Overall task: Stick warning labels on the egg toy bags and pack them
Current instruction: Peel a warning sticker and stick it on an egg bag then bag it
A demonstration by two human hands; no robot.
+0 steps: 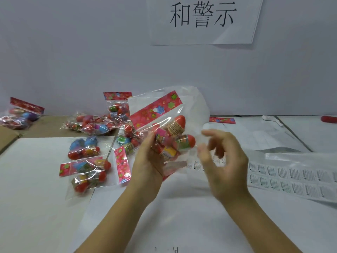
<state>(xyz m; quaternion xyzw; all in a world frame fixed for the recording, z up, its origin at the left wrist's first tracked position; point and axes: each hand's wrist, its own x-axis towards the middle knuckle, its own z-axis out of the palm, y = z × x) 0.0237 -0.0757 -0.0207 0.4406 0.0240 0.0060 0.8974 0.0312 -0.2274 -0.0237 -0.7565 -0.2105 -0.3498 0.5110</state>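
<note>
Bag in hand: an egg toy bag was held up over the middle of the table, tilted, with its red flowered header card pointing up and to the right. Red eggs with printed bands showed through the clear plastic.
Left side: the left hand gripped the bag at its lower left, fingers curled round the eggs through the plastic.
Right side: the right hand was just beside the bag's lower right edge, blurred, with fingers half curled and the thumb toward the fingertips. I could not tell whether it pinched anything.
Labels: a label sheet with rows of small printed warnings lay flat on the table to the right, partly behind the right hand.
Other bags: a loose pile of bags lay to the left. Two nearer bags lay on white paper, one bag stood upright against the wall, and a far bag sat at the left edge.
Wall: a paper sign with large black characters hung above.
Far right: a red object lay at the table's back edge, cut off by the frame.
</note>
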